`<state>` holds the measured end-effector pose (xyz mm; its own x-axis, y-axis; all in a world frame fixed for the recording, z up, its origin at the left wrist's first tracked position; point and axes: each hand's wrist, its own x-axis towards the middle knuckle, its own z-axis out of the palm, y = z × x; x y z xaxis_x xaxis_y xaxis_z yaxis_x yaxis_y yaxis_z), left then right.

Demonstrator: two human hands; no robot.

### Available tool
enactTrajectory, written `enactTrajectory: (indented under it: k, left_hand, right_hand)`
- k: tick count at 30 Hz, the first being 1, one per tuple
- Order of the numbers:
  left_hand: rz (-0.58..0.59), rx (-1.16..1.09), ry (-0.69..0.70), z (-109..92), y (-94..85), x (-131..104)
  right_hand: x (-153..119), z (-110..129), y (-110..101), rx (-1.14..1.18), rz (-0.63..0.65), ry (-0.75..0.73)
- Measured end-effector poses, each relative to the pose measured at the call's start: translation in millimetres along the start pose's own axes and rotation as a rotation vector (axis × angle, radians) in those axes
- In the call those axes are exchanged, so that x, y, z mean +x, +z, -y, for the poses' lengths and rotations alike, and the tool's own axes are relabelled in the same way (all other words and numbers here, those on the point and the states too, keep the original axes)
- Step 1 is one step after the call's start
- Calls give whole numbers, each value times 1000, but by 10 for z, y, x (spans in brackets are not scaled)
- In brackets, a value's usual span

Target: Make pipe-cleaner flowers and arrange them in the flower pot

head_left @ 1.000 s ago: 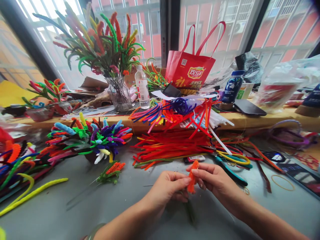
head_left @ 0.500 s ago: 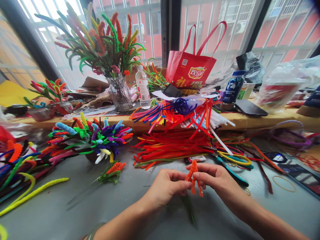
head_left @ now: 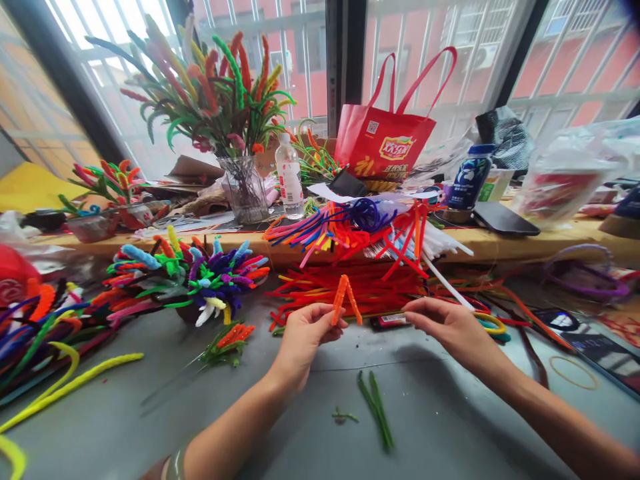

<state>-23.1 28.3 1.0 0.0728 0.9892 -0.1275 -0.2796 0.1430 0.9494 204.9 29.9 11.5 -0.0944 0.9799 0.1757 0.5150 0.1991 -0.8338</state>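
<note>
My left hand (head_left: 306,339) pinches one leg of an orange fuzzy pipe cleaner (head_left: 353,303), bent into an upside-down V, between thumb and fingertips. To its right, my right hand (head_left: 447,328) hovers apart from it, fingers curved, with a small gap at the tips and nothing visible in them. Below the hands lie green pipe cleaner strips (head_left: 377,410) and a small green twisted piece (head_left: 345,417). Left of my left hand rests a small orange-and-green pipe cleaner flower (head_left: 233,340) with thin wire stems.
Red pipe cleaners (head_left: 300,287) are heaped behind the hands. A multicoloured bunch (head_left: 215,280) stands at left, near yellow strips (head_left: 100,370). On the ledge are a glass vase (head_left: 243,193), a water bottle (head_left: 289,180), a red bag (head_left: 385,140) and a phone (head_left: 505,219).
My hands have separated; the left has lifted the orange pipe cleaner up and left, and the right has let go of it. The green strips below now show clearly.
</note>
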Motion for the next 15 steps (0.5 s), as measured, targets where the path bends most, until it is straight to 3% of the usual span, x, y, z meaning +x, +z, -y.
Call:
enactTrajectory:
  k: [3,6,11,15]
  left_hand:
    - [3,-2,-5,11,-9,12]
    - [4,6,-3,15,-9,10]
    - [9,89,13,9,-14,20]
    - [58,372,97,55,-38,76]
  right_hand:
    - [-45,-67,89,-195,246,-166]
    - [-104,-116,197,-353,379,-295]
    - [-142,-100,251,-530,401,-373]
    - [-163,-53,267,-676,344,-446]
